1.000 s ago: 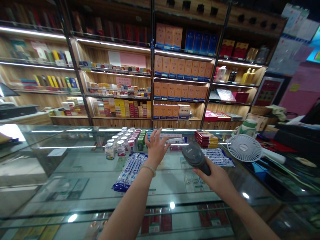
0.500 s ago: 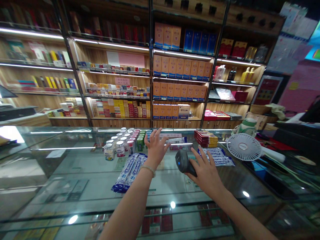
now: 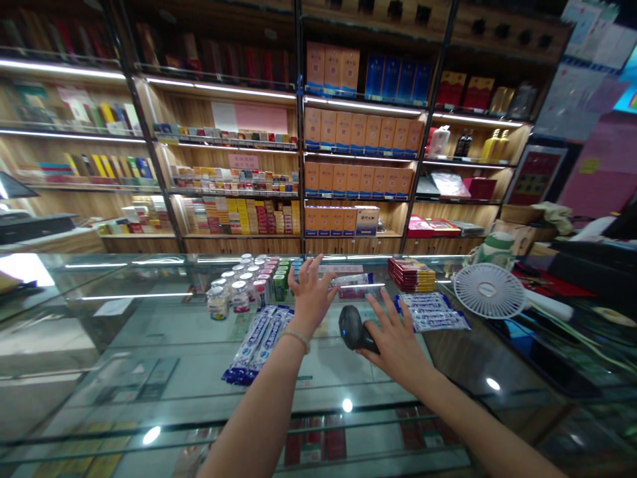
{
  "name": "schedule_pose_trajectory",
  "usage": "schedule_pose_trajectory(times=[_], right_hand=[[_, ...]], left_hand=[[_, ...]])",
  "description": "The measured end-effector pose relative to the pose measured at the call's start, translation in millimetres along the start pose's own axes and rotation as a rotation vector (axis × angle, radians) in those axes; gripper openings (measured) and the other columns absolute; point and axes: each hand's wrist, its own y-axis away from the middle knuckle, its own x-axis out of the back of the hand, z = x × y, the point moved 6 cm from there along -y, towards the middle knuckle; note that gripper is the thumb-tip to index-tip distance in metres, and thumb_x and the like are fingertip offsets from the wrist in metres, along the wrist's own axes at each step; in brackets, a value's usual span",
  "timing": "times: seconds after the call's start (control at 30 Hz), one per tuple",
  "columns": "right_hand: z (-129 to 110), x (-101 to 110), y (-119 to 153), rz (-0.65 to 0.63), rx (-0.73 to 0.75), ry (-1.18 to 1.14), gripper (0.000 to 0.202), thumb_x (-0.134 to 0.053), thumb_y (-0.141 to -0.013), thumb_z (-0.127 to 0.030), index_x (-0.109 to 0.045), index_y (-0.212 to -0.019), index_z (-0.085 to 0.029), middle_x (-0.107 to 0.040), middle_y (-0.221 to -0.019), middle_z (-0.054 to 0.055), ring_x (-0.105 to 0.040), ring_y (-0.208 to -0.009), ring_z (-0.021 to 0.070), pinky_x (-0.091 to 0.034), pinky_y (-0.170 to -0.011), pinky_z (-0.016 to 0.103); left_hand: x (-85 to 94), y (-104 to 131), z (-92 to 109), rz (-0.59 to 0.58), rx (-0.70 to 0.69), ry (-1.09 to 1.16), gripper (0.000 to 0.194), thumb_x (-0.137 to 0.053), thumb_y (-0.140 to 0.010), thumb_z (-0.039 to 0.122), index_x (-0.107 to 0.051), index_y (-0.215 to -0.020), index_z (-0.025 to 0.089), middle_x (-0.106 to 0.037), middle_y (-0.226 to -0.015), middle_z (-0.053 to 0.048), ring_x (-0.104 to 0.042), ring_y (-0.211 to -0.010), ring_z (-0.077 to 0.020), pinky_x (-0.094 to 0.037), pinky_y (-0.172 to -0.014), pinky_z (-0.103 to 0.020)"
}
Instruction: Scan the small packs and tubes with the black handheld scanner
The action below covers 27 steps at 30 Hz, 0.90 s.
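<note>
My left hand [image 3: 312,295] is over the glass counter [image 3: 199,372] with its fingers spread and nothing in it. Just left of it lie blue-and-white packets [image 3: 259,340], and behind those stand small jars [image 3: 240,296] and green packs [image 3: 280,283]. A black scanner [image 3: 351,327] with a small blue light has its handle under my right hand [image 3: 391,334], whose thumb side touches it while the other fingers stretch forward. More blue-and-white packets [image 3: 432,312] lie beyond my right hand, in front of a stack of red and gold packs [image 3: 411,274].
A white fan [image 3: 488,291] stands at the right, with a green-and-white container [image 3: 495,249] behind it and cables beside it. One long packet [image 3: 352,280] lies beyond my left hand. Shelves of orange boxes [image 3: 358,133] rise behind the counter.
My right hand and the black scanner have moved a little to the left, closer to my left hand. My left hand has hardly moved.
</note>
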Motion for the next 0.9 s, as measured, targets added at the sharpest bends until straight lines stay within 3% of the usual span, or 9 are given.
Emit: schedule_pose_trajectory(times=[0.17,0.37,0.5,0.67,0.9], right_hand=[[-2.5,-3.0,6.4,-0.090,0.027,-0.076,0.049,-0.061,-0.089,-0.064,-0.070,-0.110,-0.022,-0.035,-0.164,0.013,-0.019,-0.155,0.0368,-0.013,-0.122,0.066],[3.2,-1.8,8.4,-0.162,0.052,-0.089,0.058,-0.049,-0.093,-0.069,-0.065,-0.127,-0.024,-0.032,-0.165,0.012,-0.021,-0.154,0.0357,-0.014,-0.122,0.065],[35.9,12.2,-12.6,-0.057,-0.020,-0.024,0.059,-0.046,-0.097,-0.062,-0.054,-0.144,-0.027,-0.037,-0.163,0.012,-0.023,-0.154,0.0335,-0.013,-0.122,0.063],[76.3,16.7,-45.1,0.097,-0.045,0.027,0.053,-0.057,-0.096,-0.051,-0.054,-0.144,-0.030,-0.038,-0.162,0.012,-0.022,-0.153,0.0338,-0.012,-0.122,0.059],[83.3,-9.5,-60.6,0.137,0.083,-0.002,0.044,-0.069,-0.089,-0.041,-0.062,-0.132,-0.034,-0.038,-0.161,0.009,-0.023,-0.153,0.0321,-0.011,-0.122,0.058]], left_hand=[[0.6,0.0,1.2,0.001,0.000,0.004,0.021,-0.078,-0.080,0.035,-0.071,-0.100,0.032,-0.049,-0.154,-0.008,-0.038,-0.144,-0.0352,-0.012,-0.119,-0.066],[1.0,-0.4,2.4,-0.017,0.002,-0.003,0.021,-0.078,-0.079,0.031,-0.071,-0.099,0.032,-0.048,-0.155,-0.008,-0.038,-0.144,-0.0356,-0.013,-0.118,-0.066],[1.1,-0.7,2.4,-0.022,0.007,-0.006,0.020,-0.077,-0.080,0.033,-0.072,-0.099,0.032,-0.049,-0.154,-0.008,-0.039,-0.143,-0.0359,-0.014,-0.118,-0.066],[1.2,-1.6,3.1,-0.021,-0.001,-0.019,0.020,-0.077,-0.081,0.034,-0.072,-0.100,0.032,-0.050,-0.153,-0.009,-0.040,-0.143,-0.0356,-0.014,-0.118,-0.066],[0.0,-2.3,3.1,-0.023,-0.013,-0.037,0.020,-0.078,-0.081,0.036,-0.072,-0.100,0.032,-0.051,-0.153,-0.010,-0.040,-0.143,-0.0361,-0.014,-0.117,-0.066]])
